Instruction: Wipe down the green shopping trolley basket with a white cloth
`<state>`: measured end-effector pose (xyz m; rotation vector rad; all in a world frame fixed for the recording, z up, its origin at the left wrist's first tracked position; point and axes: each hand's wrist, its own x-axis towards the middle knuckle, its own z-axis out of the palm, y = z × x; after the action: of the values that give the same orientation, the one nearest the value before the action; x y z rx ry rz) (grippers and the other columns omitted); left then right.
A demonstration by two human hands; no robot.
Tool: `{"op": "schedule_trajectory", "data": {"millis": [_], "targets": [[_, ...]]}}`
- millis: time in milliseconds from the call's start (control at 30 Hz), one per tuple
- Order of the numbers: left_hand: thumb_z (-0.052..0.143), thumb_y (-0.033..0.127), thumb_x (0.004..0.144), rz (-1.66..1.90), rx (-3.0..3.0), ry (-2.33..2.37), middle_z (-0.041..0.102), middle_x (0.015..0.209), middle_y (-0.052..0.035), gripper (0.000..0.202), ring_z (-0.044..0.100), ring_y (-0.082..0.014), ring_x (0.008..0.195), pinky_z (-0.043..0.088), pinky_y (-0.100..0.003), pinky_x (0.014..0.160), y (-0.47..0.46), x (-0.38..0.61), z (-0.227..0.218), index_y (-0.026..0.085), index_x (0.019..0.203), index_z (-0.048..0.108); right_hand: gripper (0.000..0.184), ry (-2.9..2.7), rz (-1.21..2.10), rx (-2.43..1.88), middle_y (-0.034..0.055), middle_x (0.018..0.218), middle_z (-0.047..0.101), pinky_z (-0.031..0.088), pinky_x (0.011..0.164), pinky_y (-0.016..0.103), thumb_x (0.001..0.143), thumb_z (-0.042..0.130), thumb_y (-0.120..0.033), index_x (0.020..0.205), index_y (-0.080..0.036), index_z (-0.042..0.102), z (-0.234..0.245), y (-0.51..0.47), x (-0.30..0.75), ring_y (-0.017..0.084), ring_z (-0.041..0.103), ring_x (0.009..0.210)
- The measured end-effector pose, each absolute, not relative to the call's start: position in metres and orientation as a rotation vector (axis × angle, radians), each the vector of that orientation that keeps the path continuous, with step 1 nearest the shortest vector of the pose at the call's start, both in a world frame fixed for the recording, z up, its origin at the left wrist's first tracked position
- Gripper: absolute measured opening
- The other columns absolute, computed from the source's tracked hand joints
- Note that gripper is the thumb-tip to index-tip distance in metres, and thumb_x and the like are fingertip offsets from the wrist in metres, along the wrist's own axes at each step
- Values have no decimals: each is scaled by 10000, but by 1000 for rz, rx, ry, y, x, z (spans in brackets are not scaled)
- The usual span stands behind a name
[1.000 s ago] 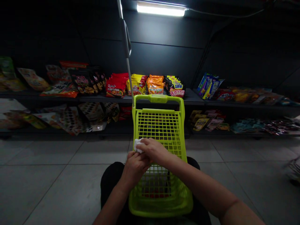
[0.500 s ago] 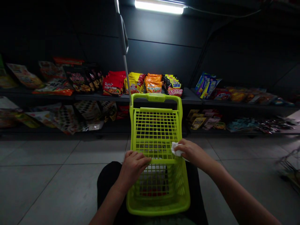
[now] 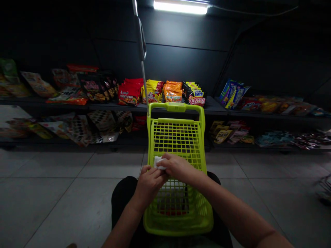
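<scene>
A lime-green plastic shopping basket [image 3: 178, 229] with mesh sides stands between my knees, a long metal pull handle [image 3: 142, 48] rising at its far left corner. My left hand [image 3: 150, 182] is closed over the left part of the crossbar in the basket's middle. Pinched in my right hand [image 3: 178, 167] is a crumpled white wipe [image 3: 158, 162], pressed on the mesh at the left, close beside my left fingers. Part of the wipe is hidden under the right fingers. My right forearm crosses over the basket's right side.
Ahead runs a dark two-level shelf [image 3: 103, 106] with red noodle packets [image 3: 130, 92], orange packets [image 3: 172, 92] and blue packets [image 3: 234, 94]. More snack bags lie to the left and right. Grey floor tiles [image 3: 64, 203] surround me. A lamp [image 3: 180, 7] glows above.
My right hand has carried the white wipe from the basket's right edge across to the left, beside my left hand. My left hand stays at the crossbar. The view has shifted slightly.
</scene>
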<state>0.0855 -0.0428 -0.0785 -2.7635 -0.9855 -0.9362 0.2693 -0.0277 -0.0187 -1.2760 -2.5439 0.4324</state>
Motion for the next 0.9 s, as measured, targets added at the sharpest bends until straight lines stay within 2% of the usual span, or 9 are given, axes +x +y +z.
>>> {"op": "schedule_trajectory", "data": {"millis": [100,200,367,467,700,767,900], "targets": [[575,280,985,-919,-2804,-1002,742,872,27,132,607,-161,806,336,-370,827,-43,83,-79,309,1045,689,231,-2576,402,-1379,34,1043,627,456,758,254,863,648,-144,1059,-245,714,-10,-41,294,166,606,892],[587,291,980,-978,-2847,-1024,746,892,32,142,603,-161,814,333,-370,847,-42,81,-80,316,1090,674,294,-2559,421,-1519,28,1028,623,450,752,250,837,664,-103,1073,-269,718,-4,-60,330,154,611,862],[622,291,960,-1008,-2886,-1043,750,904,46,91,612,-162,823,328,-370,862,-40,82,-80,307,1037,668,327,-2464,470,-1787,33,1033,633,464,809,267,816,643,-50,1037,-275,730,4,-85,383,167,634,919],[649,260,939,-1006,-2895,-1054,746,903,45,72,618,-164,832,326,-372,867,-38,83,-81,293,1002,658,285,-2469,363,-1887,36,991,630,456,757,263,813,631,-51,988,-255,727,11,-91,382,170,628,879],[658,124,841,-1047,-2871,-1165,657,768,22,137,591,-184,774,360,-358,812,-34,81,-88,229,831,571,276,-2600,207,-1427,72,1088,625,467,773,310,941,554,-171,1192,-246,641,-8,-84,284,202,577,946],[669,103,814,-1042,-2869,-1208,643,754,27,168,591,-184,768,363,-355,815,-34,81,-90,227,800,557,287,-2618,224,-1417,76,1107,629,475,780,320,937,558,-166,1204,-239,632,-16,-85,278,210,581,963],[731,133,806,-1058,-2904,-1206,685,821,35,187,617,-176,803,354,-356,861,-34,83,-91,235,886,596,374,-2561,317,-1600,43,1095,636,476,787,302,852,620,-78,1170,-272,650,-18,-93,318,205,608,986]]}}
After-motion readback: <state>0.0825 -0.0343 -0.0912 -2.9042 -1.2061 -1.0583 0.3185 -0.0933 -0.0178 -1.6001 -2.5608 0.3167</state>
